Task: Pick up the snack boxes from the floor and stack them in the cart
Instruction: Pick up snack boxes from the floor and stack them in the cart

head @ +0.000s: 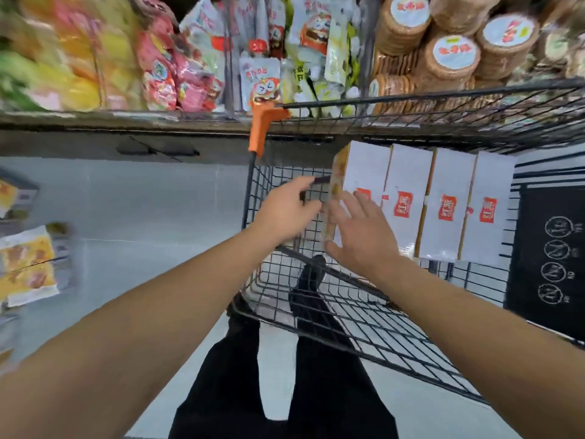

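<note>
Hands at the cart (316, 312), four boxes (427, 204) upright inside.
Left hand (285, 213) and right hand (361, 232), fingers spread, flank the leftmost box (364, 172); grip cannot be told.

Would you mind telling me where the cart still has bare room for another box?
Free: the black wire cart floor left of the white boxes, by the orange handle. Crowded: the right side, filled by the box row. Both hands hover at the leftmost box.
</note>
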### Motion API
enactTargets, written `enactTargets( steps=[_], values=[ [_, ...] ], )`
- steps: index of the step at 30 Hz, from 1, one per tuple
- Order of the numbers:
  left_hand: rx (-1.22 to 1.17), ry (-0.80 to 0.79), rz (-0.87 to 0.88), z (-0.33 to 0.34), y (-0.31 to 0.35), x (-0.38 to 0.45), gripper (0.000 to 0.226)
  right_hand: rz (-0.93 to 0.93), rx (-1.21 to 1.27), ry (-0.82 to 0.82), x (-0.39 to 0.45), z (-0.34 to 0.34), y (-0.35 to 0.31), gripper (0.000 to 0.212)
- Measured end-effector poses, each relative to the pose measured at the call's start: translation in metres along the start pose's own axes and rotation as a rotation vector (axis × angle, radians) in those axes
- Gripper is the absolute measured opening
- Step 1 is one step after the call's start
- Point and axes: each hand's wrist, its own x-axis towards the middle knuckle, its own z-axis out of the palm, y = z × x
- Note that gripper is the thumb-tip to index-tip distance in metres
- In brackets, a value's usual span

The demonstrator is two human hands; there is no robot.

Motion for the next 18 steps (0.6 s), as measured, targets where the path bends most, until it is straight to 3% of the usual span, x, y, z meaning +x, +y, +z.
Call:
enactTargets(
  steps=[4,8,10,18],
  values=[
    [0.038,0.068,-0.034,-0.068,-0.031,-0.052,0.048,-0.167,-0.039,0.032,0.017,-0.043,-0.077,0.076],
    [0.003,0.166,-0.126,-0.133,-0.094,-0.116,0.063,-0.311,-0.159,0.034,0.03,-0.071,-0.168,0.073],
    [-0.021,0.223,-0.156,-0.16,-0.129,-0.146,0.056,-0.358,-0.238,0.01,0.036,-0.078,-0.21,0.073],
    [-0.259,0.473,-0.356,-0.256,-0.335,-0.321,0.062,-0.625,-0.478,-0.065,0.034,-0.032,-0.461,0.073]
  ],
)
